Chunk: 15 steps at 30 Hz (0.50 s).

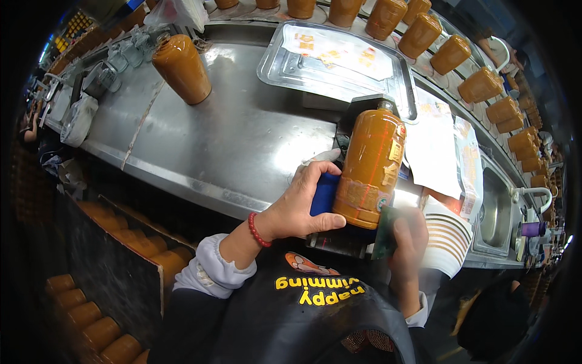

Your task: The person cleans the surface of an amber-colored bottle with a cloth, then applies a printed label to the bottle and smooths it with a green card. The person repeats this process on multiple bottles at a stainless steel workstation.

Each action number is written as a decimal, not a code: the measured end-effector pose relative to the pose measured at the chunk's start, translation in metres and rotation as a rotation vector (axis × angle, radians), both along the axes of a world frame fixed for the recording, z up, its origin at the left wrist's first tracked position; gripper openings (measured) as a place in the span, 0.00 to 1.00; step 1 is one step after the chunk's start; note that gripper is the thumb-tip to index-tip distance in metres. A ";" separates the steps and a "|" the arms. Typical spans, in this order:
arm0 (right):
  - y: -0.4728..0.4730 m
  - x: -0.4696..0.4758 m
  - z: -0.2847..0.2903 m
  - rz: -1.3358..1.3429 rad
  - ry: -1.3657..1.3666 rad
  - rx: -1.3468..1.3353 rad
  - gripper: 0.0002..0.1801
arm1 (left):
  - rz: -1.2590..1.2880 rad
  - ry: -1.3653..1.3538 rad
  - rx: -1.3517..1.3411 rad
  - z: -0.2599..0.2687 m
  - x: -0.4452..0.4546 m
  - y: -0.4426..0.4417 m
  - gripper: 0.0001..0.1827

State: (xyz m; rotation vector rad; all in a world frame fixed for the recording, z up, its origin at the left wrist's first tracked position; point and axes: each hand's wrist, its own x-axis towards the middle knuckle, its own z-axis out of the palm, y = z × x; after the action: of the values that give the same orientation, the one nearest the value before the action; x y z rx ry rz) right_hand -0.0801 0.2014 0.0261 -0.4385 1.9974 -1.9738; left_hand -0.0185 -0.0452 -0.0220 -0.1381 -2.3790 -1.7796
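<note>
A glossy brown ceramic bottle (363,168) lies tilted in a blue-padded holder (325,193), its neck pointing away from me. Raised gold characters and a small round green sticker are on its right side, and a thin red light line runs down its body. My left hand (300,204) grips the bottle's lower left side, thumb near the base and fingers along the side by the blue pad. A flat green scraper (384,233) is in my right hand (409,236), close to the bottle's lower right edge. Motion blurs this hand.
Another brown bottle (183,68) stands on the steel table (218,132). A metal tray (291,75) holds a label sheet (336,50). To the right are more sheets (432,145), a striped stack (448,234) and a sink (494,209). Several bottles (420,35) line the conveyor behind.
</note>
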 end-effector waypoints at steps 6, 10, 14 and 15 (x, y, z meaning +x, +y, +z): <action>-0.002 0.001 0.002 0.003 -0.007 -0.009 0.09 | -0.005 -0.109 0.369 0.003 -0.004 -0.003 0.28; -0.004 0.002 0.003 -0.006 -0.027 -0.010 0.09 | 0.119 -0.120 0.407 0.003 -0.009 0.004 0.17; -0.006 0.003 0.008 0.006 -0.054 -0.010 0.09 | 0.160 -0.116 0.240 0.001 -0.007 0.006 0.15; -0.006 0.003 0.007 -0.001 -0.045 -0.006 0.09 | 0.130 -0.156 0.289 0.002 -0.006 0.005 0.15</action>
State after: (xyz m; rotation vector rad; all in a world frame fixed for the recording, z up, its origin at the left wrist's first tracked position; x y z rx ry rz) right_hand -0.0767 0.1950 0.0335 -0.3911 1.9656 -1.9732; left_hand -0.0247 -0.0406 -0.0198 0.1939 -2.1373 -2.1104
